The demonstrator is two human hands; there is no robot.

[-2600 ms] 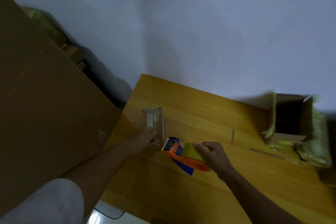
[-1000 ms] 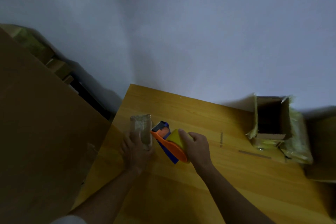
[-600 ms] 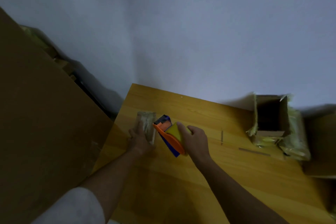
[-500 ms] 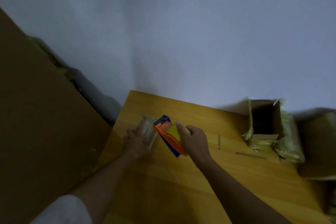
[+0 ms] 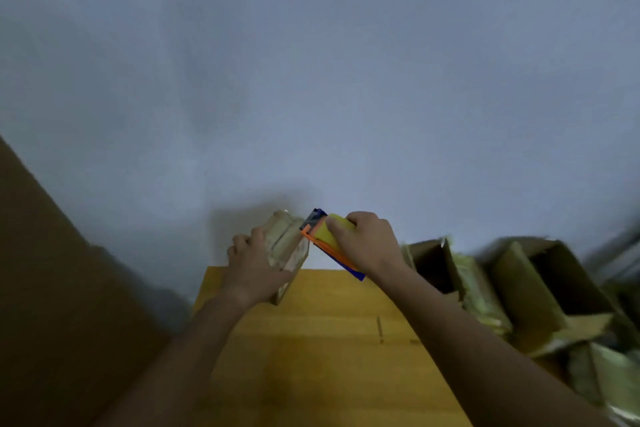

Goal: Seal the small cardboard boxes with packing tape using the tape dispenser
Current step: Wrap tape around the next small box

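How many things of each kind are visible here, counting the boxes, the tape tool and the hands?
Small taped box: 1
Open cardboard boxes: 2
Tape dispenser: 1
Hands, left hand and right hand: 2
Total: 6

- Small cardboard box [image 5: 289, 250]: tan, wrapped in shiny clear tape, blurred. Was tilted, held up at the far edge of the wooden tabletop [image 5: 329, 340] near its far-left corner; whether its lower end touched the wood was unclear. Left hand [image 5: 254, 269] gripped it from the left side.
- Tape dispenser [image 5: 330, 243]: orange frame, blue handle, yellow-green tape roll. Head sat against the box's upper right edge, body angled down to the right, raised above the far edge. Right hand [image 5: 367, 241] gripped it around the roll.
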